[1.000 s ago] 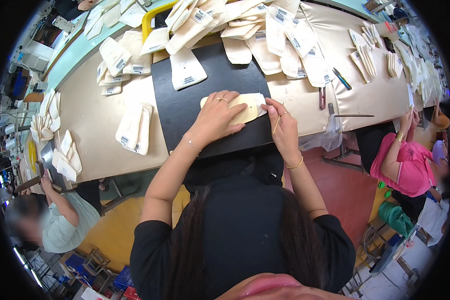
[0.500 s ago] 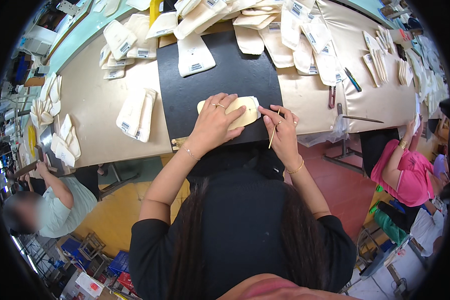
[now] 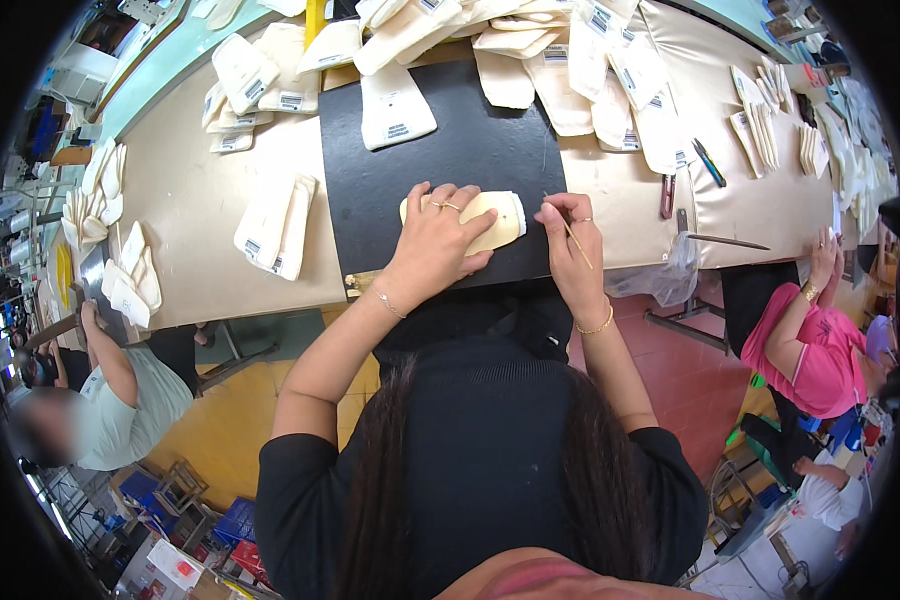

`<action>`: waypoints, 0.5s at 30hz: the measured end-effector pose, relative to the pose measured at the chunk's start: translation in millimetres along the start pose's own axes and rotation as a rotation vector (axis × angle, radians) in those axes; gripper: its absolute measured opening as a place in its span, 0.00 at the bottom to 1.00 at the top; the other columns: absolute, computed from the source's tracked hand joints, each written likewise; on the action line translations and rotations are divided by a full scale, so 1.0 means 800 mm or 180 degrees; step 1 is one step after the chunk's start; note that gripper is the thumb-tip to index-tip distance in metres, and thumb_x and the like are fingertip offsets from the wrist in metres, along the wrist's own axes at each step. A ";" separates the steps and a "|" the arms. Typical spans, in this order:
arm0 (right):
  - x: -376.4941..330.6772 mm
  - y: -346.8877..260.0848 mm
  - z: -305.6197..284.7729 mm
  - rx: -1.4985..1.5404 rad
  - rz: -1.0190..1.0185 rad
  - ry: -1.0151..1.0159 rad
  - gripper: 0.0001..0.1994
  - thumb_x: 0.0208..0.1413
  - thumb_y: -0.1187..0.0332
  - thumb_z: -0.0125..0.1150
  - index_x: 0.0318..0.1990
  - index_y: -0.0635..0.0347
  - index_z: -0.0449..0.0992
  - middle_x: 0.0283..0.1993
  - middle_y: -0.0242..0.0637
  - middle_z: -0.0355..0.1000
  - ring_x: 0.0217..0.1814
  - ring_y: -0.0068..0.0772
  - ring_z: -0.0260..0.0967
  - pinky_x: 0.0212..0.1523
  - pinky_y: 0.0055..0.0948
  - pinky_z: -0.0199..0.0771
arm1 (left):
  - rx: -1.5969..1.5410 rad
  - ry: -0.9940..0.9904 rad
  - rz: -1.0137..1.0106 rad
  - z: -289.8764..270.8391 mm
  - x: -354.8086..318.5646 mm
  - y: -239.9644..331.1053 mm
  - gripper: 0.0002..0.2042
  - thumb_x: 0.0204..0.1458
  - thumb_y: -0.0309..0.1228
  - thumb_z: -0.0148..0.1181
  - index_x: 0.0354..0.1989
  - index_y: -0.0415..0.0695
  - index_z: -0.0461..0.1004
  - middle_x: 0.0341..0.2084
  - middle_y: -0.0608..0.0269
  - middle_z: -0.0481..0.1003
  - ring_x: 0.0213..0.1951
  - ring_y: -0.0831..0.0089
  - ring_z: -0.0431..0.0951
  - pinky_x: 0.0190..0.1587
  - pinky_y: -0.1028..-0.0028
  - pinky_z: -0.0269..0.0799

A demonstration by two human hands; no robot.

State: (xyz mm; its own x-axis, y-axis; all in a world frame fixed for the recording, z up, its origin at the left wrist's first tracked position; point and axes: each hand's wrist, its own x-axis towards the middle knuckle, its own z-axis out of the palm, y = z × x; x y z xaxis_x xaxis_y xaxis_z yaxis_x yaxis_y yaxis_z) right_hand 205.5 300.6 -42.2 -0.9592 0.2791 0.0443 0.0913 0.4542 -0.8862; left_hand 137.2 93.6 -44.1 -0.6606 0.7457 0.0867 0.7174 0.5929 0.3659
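My left hand (image 3: 436,232) holds a cream-coloured flat pad (image 3: 500,222) down on a black mat (image 3: 470,130). Its thumb lies across the pad and the fingers curl over the far side. The pad's right end has a white edge and a small dark mark. Just right of it, apart from the pad, my right hand (image 3: 573,243) is closed on a thin yellowish stick (image 3: 578,245), which slants down past the fingers. Another cream pad (image 3: 395,110) with a printed patch lies farther back on the mat.
Loose cream pads (image 3: 570,80) are heaped along the back, with two more (image 3: 278,225) at left. To the right lie a teal pen-like tool (image 3: 708,163), a red-handled tool (image 3: 667,197), a thin dark rod (image 3: 728,241) and a plastic bag (image 3: 660,275). Co-workers sit at left (image 3: 135,390) and right (image 3: 810,345).
My right hand has drawn away from the pad's white end to the right, and the stick in it has swung to slant the other way. My left hand stays on the pad.
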 end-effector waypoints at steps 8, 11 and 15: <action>0.023 -0.005 0.010 -0.0257 -0.0468 -0.0470 0.10 0.67 0.66 0.61 0.38 0.66 0.78 0.32 0.41 0.78 0.33 0.34 0.75 0.37 0.32 0.72 | 0.0217 -0.0158 -0.0204 -0.001 0.001 0.015 0.24 0.46 0.39 0.72 0.55 0.53 0.79 0.61 0.53 0.71 0.62 0.56 0.69 0.68 0.46 0.55; 0.026 -0.004 0.018 -0.0437 -0.0558 -0.0471 0.10 0.64 0.65 0.63 0.35 0.63 0.77 0.30 0.40 0.77 0.32 0.43 0.74 0.39 0.37 0.71 | 0.0157 -0.0136 -0.0187 -0.002 0.000 0.014 0.24 0.46 0.39 0.72 0.55 0.52 0.78 0.61 0.52 0.71 0.62 0.55 0.69 0.68 0.47 0.56; 0.027 0.001 0.027 -0.0638 -0.0752 -0.0303 0.09 0.62 0.65 0.65 0.33 0.60 0.78 0.29 0.38 0.76 0.33 0.41 0.73 0.39 0.37 0.69 | 0.0138 -0.0143 -0.0175 -0.001 0.000 0.014 0.24 0.45 0.38 0.72 0.54 0.52 0.78 0.61 0.52 0.71 0.62 0.54 0.69 0.67 0.48 0.57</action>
State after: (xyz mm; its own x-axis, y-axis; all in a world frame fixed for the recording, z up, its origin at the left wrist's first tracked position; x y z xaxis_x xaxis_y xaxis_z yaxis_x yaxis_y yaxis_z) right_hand 179.2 288.4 -52.1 -0.9800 0.0700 0.1862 -0.0951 0.6571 -0.7478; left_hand 144.8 100.0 -39.0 -0.6893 0.7240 0.0256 0.6898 0.6451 0.3285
